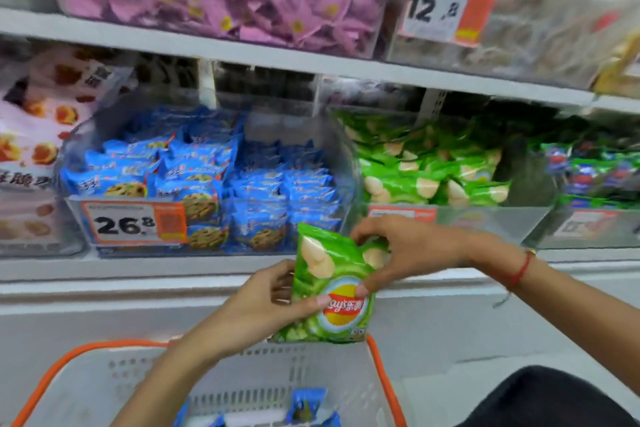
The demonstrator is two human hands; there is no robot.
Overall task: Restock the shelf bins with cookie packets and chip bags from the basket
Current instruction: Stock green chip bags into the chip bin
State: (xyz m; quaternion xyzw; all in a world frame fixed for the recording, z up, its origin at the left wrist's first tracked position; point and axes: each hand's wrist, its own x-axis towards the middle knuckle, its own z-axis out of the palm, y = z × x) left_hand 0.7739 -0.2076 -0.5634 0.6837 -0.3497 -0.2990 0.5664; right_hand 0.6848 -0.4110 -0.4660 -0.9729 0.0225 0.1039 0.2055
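Both forearms reach forward and meet at centre. The left hand (273,291) comes from the near left, thumb on top, fingers curled in a grip. The right hand (398,253) comes from the right, wrist bent, fingers pinching downward; a red string circles its wrist.

Green chip bag (330,282) with red-yellow logo, blue cookie packets (194,180), white basket (104,388) rimmed orange.
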